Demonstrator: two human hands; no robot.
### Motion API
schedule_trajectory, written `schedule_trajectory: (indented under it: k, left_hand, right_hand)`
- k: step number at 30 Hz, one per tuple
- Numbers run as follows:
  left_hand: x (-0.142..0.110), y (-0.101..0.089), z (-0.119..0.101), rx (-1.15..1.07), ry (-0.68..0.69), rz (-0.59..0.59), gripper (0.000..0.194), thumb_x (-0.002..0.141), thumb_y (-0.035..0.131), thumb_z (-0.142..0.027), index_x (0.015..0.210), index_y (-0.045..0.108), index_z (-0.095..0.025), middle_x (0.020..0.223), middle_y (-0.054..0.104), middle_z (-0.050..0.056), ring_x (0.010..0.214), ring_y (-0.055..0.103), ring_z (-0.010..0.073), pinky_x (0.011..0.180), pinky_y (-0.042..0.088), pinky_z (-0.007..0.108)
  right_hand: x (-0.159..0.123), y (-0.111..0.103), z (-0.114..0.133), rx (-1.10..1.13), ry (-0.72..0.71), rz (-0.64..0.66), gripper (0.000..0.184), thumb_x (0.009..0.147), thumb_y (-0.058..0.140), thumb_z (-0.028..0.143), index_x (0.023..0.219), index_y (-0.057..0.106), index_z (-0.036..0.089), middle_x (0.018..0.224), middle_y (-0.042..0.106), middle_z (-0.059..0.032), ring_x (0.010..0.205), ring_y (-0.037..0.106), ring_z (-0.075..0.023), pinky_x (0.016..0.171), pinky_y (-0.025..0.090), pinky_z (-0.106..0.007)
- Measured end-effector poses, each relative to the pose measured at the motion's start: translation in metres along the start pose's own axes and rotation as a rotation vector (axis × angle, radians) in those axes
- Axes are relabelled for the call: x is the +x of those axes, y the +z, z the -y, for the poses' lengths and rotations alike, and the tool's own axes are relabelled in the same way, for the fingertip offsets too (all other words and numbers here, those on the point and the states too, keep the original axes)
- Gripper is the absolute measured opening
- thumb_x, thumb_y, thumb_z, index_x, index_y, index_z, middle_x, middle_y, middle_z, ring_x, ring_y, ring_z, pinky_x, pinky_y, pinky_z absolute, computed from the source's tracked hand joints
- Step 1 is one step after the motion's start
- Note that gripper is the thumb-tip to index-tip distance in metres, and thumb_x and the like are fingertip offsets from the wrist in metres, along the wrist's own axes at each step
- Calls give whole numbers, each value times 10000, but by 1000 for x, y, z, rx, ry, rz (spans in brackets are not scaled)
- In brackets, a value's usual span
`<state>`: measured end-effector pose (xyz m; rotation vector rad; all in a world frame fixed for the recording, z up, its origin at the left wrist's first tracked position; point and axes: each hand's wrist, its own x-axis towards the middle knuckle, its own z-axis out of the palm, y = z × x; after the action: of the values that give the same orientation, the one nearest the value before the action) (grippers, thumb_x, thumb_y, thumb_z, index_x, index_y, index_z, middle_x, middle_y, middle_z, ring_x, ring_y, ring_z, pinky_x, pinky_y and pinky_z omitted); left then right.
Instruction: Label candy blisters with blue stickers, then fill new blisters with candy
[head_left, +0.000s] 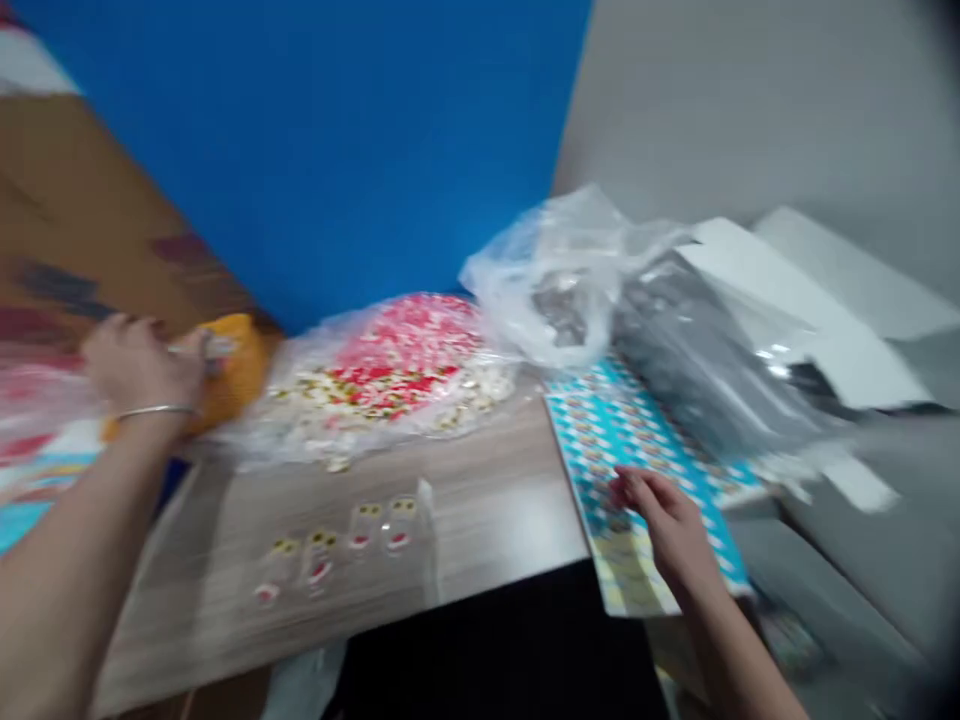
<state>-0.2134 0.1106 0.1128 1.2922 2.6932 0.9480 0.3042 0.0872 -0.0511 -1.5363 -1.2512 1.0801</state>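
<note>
Left hand [142,365], 9 o'clock, lay at yellow package [249,355]; grip unclear. Right hand [673,525], 4 o'clock, pinched blurred reddish item [618,490] over blue sheet [581,430]; light fingertip pressure seemed best.

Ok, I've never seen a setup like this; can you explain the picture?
No machine here: these are one person's bare hands, seen by a camera worn on the head, looking forward and down. On the wood-grain tabletop lie a heap of pink, red and white bits in clear plastic and four small clear pieces with yellow and red spots. The left hand is at a yellow package; the right hand is over a turquoise patterned sheet. Blur hides whether either grips anything.
</note>
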Motion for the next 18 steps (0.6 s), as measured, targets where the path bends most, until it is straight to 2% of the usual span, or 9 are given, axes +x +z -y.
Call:
schedule_trajectory:
  k: [1,2,3,5,7,8,10,14,18]
  left_hand:
    - [-16,26,-10,-55,44,-117,323,914,380,-269,1068,543,-38,1126,560,-9,1349,231,393,991,214,488]
    - [-41,53,-23,-162,103,-106,330,888,466,-317,1102,578,-92,1097,588,-27,1256,408,335,994,265,467]
    - [-75,81,-39,-310,110,98,314,851,545,-356,1082,621,-157,990,631,-31,1089,552,280,946,369,432]
    - [-158,132,-75,-572,-32,714,346,777,655,-322,1100,645,-197,870,675,4,842,629,231,809,475,388]
    - [-242,175,-110,-651,-117,950,348,707,710,-272,1028,649,-152,915,699,80,635,633,174,586,498,300]
    - [-277,192,-123,-740,-258,1053,369,702,713,-258,1046,630,-152,1007,690,115,620,637,153,527,473,260]
    - [-328,215,-141,-792,-388,1177,407,660,738,-236,1040,611,-162,933,697,89,547,614,120,436,385,198]
    - [-365,227,-145,-837,-309,1292,206,640,736,-234,793,624,-153,599,629,-10,412,500,83,403,321,192]
    - [-353,223,-138,-833,-318,1101,280,669,737,-319,828,553,-183,498,533,-85,336,415,63,380,272,192]
  right_hand:
    - [5,-13,-11,58,25,-74,405,782,666,552,956,713,189,787,693,-56,712,621,-211,713,522,-363]
    - [9,-23,-22,96,48,-123,420,764,686,546,962,707,176,774,685,-49,674,607,-193,691,520,-357]
    - [12,-30,-33,116,63,-170,419,751,701,537,942,705,164,769,682,-47,660,601,-180,687,516,-350]
    - [15,-38,-50,188,86,-241,404,746,711,516,937,696,160,798,687,-46,669,612,-168,694,516,-344]
    - [14,-36,-58,234,87,-265,380,760,703,493,946,686,162,830,691,-48,701,626,-164,723,518,-345]
    - [13,-33,-59,238,82,-264,371,768,697,482,958,681,163,841,691,-47,720,630,-164,740,517,-346]
    - [8,-25,-57,210,66,-254,361,787,681,462,990,667,164,866,687,-48,765,634,-167,778,510,-348]
    - [-2,-7,-52,189,28,-206,367,841,624,431,1093,608,165,964,679,-68,871,635,-180,831,498,-347]
    - [-12,4,-49,55,-121,-24,275,881,576,370,1079,617,184,1043,668,-90,965,621,-201,886,482,-355]
